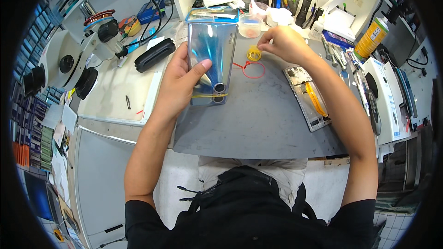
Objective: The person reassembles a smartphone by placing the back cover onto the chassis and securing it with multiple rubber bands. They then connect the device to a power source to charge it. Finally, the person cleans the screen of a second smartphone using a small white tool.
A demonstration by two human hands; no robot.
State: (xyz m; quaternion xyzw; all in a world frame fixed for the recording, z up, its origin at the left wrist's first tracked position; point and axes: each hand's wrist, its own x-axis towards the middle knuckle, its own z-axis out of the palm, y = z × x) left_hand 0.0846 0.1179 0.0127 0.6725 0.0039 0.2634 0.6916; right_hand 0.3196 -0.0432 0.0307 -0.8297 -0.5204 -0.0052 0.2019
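1. Left grip (180, 80): closed about a phone (200, 41), blue back facing up.
2. Right grip (286, 46): fingertips narrow, at a cluster of yellow bands (254, 56); cannot tell whether one is pinched.
3. Done: one yellow strap (205, 95) encircles the phone's camera end, just below the left thumb.
4. Left, by appearances: the phone's far end, above the left grip, shows no strap; loose bands remain.
5. Opened phone (299, 93): below the right grip, innards exposed, unstrapped.
6. Edges: red ring (254, 70) just below the right fingertips; clear cup (249, 26) beyond them.
7. Open room: bare grey counter (230, 131), below and between both grips.
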